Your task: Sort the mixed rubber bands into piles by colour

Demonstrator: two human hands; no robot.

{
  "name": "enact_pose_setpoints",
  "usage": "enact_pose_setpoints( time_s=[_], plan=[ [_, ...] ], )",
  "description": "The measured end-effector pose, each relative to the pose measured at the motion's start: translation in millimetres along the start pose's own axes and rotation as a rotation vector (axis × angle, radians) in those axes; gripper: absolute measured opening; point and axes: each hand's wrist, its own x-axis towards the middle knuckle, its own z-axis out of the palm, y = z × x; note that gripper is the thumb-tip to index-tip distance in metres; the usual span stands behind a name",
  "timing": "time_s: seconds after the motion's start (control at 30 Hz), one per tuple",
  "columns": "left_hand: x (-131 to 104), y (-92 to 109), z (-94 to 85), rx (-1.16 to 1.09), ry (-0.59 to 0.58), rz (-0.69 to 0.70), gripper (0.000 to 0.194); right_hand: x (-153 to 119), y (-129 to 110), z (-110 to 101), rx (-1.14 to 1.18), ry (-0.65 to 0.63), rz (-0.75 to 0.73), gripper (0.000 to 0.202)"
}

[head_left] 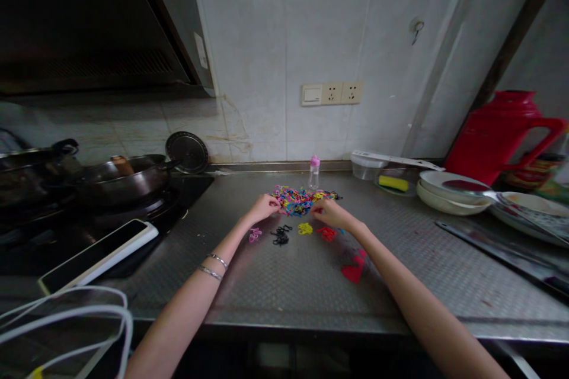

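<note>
A mixed heap of small coloured elastic bands (297,198) lies on the metal counter. My left hand (265,207) is at the heap's left edge, thumb and fingers pinched together; whatever they hold is too small to make out. At the right edge, my right hand (328,212) is closed with curled fingers, its contents hidden. In front of the heap lie single-colour clusters: pink bands (255,234), black bands (281,235), yellow bands (305,228) and red bands (327,234). A bit of blue (341,231) shows beside my right wrist.
Behind the heap stands a small pink-capped bottle (314,173). A clear bag with red shapes (354,267) lies by my right forearm. Stacked bowls (448,204), a knife (498,251) and a red thermos (498,136) are right; a pan (133,180) and white device (100,251) left.
</note>
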Motion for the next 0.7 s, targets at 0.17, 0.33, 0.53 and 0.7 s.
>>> enact_pose_setpoints(
  time_s=[0.17,0.33,0.53,0.7],
  plan=[
    [4,5,-18.6,-0.071,0.011,0.003,0.027,2,4,2,0.006,0.017,-0.002,0.022],
    [-6,12,-42.0,-0.06,-0.055,0.036,0.029,6,5,3,0.043,0.034,-0.008,0.023],
    [-40,2,-57.8,0.004,-0.226,0.0,0.023,17,-6,0,0.018,0.0,-0.014,0.023],
    [-59,-1,-53.6,0.008,-0.337,-0.016,0.023,26,-19,4,-0.033,-0.054,-0.037,0.023]
  ],
)
